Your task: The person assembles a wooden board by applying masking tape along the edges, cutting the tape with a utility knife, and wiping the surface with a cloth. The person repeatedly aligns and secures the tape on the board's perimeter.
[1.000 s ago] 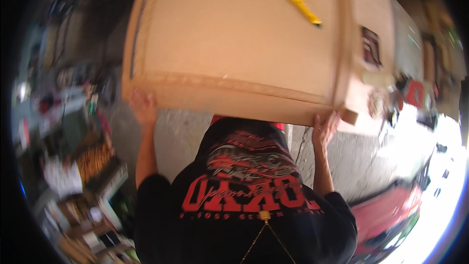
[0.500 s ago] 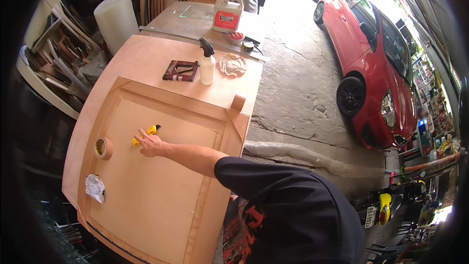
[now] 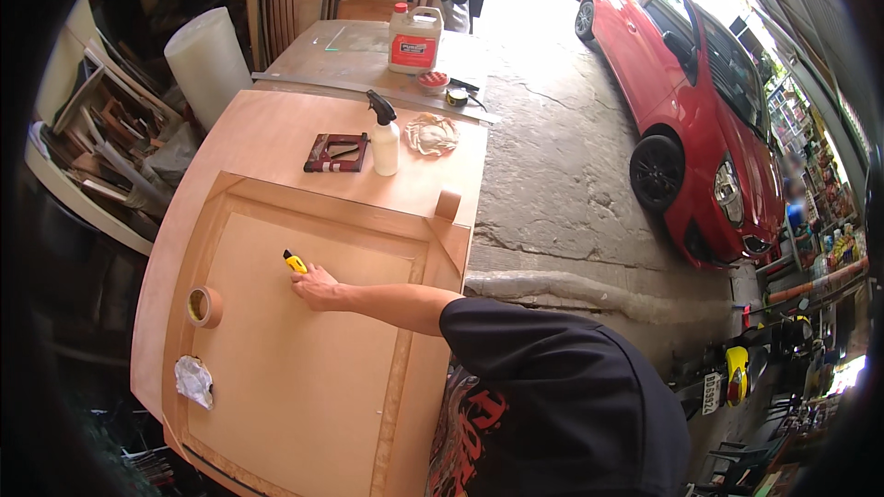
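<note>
My right hand (image 3: pixel 318 289) is closed round a yellow utility knife (image 3: pixel 296 263), whose black end points away from me to the far left. Hand and knife are over the middle of a large framed panel (image 3: pixel 295 368), its back edged with brown paper tape. To the left on that panel are a roll of brown tape (image 3: pixel 213 307) and, nearer to me, a crumpled white wad (image 3: pixel 193 382). A short curled strip of brown tape (image 3: pixel 448 205) sticks up at the panel's far right corner. My left hand is out of view.
Beyond the panel, the worktable (image 3: pixel 249 133) bears a dark red staple-gun-like tool (image 3: pixel 322 158), a spray bottle (image 3: pixel 386 151) and a crumpled cloth (image 3: pixel 433 135). A jug (image 3: pixel 412 44) and tape measure (image 3: pixel 457 98) sit farther back. A red car (image 3: pixel 681 120) stands at right.
My right hand has taken up the utility knife from the panel and drawn it back to the right. Its fingers were spread over the knife before. The whole view has shifted slightly.
</note>
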A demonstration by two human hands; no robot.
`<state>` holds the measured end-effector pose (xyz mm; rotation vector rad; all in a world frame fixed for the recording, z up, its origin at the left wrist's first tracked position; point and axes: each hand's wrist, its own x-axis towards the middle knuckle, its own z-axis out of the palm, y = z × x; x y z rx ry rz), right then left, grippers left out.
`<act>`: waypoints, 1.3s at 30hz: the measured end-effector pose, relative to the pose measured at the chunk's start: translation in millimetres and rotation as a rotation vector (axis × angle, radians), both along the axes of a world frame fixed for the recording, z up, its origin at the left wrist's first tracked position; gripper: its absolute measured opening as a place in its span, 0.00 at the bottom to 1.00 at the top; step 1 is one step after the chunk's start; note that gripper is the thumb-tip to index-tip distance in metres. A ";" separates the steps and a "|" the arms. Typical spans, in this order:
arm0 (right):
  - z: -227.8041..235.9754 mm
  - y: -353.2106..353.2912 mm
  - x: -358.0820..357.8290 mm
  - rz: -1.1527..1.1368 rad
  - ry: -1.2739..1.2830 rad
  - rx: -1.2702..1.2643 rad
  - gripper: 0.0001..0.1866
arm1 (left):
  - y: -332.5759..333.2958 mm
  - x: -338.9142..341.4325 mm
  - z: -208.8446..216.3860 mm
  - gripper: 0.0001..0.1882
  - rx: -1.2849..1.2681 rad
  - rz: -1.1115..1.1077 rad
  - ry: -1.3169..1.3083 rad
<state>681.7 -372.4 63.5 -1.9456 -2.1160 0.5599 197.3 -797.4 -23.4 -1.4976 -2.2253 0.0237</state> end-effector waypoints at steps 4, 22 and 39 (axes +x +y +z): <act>-1.1 -17.2 17.9 0.024 0.299 0.112 0.10 | 23.4 21.3 -3.9 0.31 0.018 0.007 -0.023; 38.2 -197.9 120.4 -0.543 1.984 -0.234 0.26 | 86.4 60.3 -17.8 0.31 0.026 0.032 -0.033; 50.9 -249.9 225.4 -0.741 0.896 0.245 0.17 | 61.0 47.9 -22.9 0.32 -0.109 0.241 0.103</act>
